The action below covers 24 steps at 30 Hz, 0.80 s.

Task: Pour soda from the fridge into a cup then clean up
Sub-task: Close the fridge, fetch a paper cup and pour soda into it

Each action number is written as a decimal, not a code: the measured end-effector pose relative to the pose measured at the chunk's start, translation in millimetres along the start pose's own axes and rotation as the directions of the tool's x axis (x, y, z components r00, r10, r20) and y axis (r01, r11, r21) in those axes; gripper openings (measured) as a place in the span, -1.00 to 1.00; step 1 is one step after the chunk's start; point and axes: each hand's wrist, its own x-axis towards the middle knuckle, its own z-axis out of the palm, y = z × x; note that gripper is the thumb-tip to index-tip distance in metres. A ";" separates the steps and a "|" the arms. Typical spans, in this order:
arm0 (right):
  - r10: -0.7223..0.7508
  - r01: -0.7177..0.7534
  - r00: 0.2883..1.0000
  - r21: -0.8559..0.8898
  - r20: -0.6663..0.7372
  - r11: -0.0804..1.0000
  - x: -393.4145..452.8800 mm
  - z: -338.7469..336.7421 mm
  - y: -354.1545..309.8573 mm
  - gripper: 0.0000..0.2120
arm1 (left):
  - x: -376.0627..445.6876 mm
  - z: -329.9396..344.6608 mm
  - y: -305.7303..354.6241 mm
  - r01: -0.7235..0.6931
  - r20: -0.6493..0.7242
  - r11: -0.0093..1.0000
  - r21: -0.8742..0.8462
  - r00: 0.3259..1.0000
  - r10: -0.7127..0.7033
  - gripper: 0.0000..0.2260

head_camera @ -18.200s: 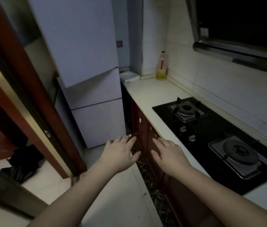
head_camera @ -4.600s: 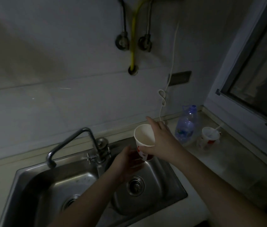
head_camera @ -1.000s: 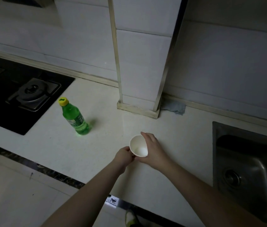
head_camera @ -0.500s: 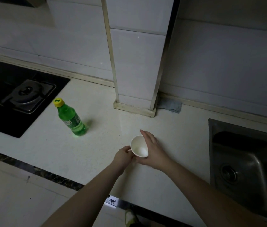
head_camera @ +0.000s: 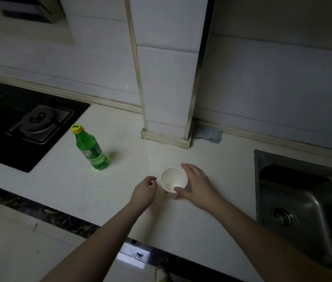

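A white paper cup (head_camera: pixel 171 180) stands upright on the pale counter (head_camera: pixel 120 180), with nothing visible inside. My right hand (head_camera: pixel 198 185) lies just right of it, fingers fairly straight behind the rim and the thumb touching the cup's front side. My left hand (head_camera: pixel 144 191) hovers a little to the cup's left, fingers loosely curled, holding nothing and apart from the cup. A green soda bottle (head_camera: pixel 90 150) with a yellow cap, cap on, stands upright on the counter further left, out of reach of both hands.
A black gas hob (head_camera: pixel 18 123) takes up the counter's left end. A steel sink (head_camera: pixel 303 200) is set in at the right. A tiled pillar (head_camera: pixel 167 78) meets the counter behind the cup, with a grey rag (head_camera: pixel 209 134) at its base.
My left hand has let go of the cup and moved slightly left. My right hand's fingers have loosened from around the cup, which now stands on the counter.
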 end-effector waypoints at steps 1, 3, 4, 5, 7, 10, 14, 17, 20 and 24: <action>-0.015 0.014 1.000 -0.040 -0.015 0.999 -0.8 -2.2 -1.5 -0.26 | -3.6 -1.7 1.7 -0.036 -0.023 0.998 0.051 0.999 0.037 -0.68; -0.050 0.045 0.998 -0.126 -0.036 0.991 -2.5 -6.8 -5.8 -0.31 | -11.0 -4.5 3.5 -0.111 -0.058 0.983 0.147 0.991 0.120 -0.66; -0.073 0.064 0.996 -0.167 -0.042 0.984 -3.3 -8.7 -8.2 -0.33 | -15.1 -5.8 3.7 -0.149 -0.071 0.967 0.205 0.984 0.166 -0.65; -0.098 0.087 0.994 -0.205 -0.043 0.975 -4.0 -10.7 -10.8 -0.34 | -19.7 -7.3 3.9 -0.177 -0.084 0.947 0.267 0.975 0.206 -0.64; -0.149 0.133 0.988 -0.267 -0.041 0.955 -5.9 -13.8 -15.9 -0.36 | -31.1 -11.6 4.6 -0.206 -0.114 0.904 0.375 0.957 0.265 -0.63; -0.207 0.185 0.978 -0.314 -0.038 0.931 -8.5 -18.6 -24.3 -0.37 | -48.4 -18.4 4.9 -0.214 -0.145 0.853 0.476 0.938 0.316 -0.62; -0.257 0.237 0.966 -0.322 -0.021 0.917 -8.9 -23.1 -36.6 -0.38 | -65.5 -27.8 -0.5 -0.181 -0.176 0.856 0.483 0.938 0.298 -0.60; -0.267 0.249 0.964 -0.326 -0.010 0.912 -3.9 -23.8 -46.6 -0.38 | -74.0 -35.7 -7.1 -0.156 -0.202 0.883 0.443 0.942 0.268 -0.60; -0.278 0.262 0.961 -0.317 -0.005 0.912 5.0 -21.8 -59.0 -0.38 | -76.6 -45.6 -14.4 -0.131 -0.224 0.898 0.420 0.944 0.242 -0.59; -0.313 0.299 0.950 -0.323 0.009 0.898 24.0 -12.6 -83.0 -0.37 | -69.5 -66.1 -30.8 -0.092 -0.246 0.915 0.394 0.948 0.201 -0.59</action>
